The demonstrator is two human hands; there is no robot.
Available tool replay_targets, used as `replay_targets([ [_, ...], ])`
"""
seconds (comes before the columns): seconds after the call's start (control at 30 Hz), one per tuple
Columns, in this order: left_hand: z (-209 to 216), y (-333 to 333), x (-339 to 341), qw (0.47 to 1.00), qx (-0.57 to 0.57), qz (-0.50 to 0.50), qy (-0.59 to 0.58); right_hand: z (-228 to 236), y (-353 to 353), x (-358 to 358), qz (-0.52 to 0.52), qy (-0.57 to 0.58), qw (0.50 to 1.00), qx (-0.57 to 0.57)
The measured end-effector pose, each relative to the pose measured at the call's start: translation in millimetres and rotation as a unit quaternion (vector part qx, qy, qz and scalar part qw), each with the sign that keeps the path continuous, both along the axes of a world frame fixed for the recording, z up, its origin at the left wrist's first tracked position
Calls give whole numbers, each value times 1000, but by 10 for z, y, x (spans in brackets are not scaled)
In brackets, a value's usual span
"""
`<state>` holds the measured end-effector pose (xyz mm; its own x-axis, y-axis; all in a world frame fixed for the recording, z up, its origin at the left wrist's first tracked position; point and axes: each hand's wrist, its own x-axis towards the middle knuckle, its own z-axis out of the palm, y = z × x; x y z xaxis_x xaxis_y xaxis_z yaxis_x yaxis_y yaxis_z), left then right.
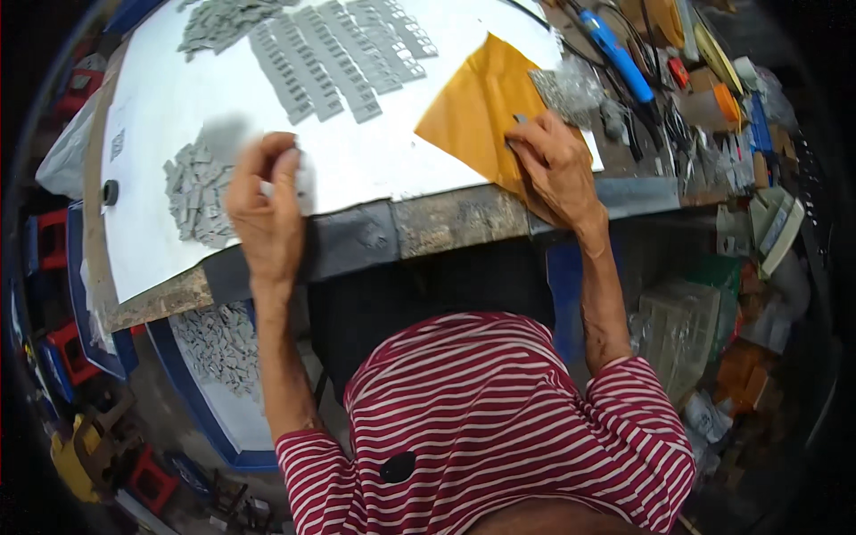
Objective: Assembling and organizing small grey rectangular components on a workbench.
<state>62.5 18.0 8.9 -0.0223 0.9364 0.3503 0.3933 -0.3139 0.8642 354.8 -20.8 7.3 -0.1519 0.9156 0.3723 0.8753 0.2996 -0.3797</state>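
Observation:
My left hand (267, 196) hovers at the near left of the white work surface, thumb and fingers pinched together. A small dark edge shows at its fingertips, too little to name. Beside it lies a loose heap of flat grey pieces (196, 198). My right hand (560, 165) is over a yellow-orange sheet (477, 107), with its fingers pinched on a small grey piece (520, 118). Farther back, several rows of flat grey pieces with cut-outs (325, 62) are laid side by side.
Another heap of grey pieces (227, 25) sits at the far left. A blue-handled tool (617, 55), cables and plastic bags crowd the right. A small black ring (110, 192) rests near the left edge. Below the table stands a blue-rimmed bin (192, 401) of grey pieces.

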Motion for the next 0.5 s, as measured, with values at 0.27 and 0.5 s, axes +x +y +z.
replay_targets([
  [0.27, 19, -251, 247, 978, -143, -45, -144, 93, 74, 19, 74, -26, 997, -25],
  [0.5, -29, -250, 288, 969, -159, -44, -182, 125, 160, 54, 117, -20, 991, -63],
])
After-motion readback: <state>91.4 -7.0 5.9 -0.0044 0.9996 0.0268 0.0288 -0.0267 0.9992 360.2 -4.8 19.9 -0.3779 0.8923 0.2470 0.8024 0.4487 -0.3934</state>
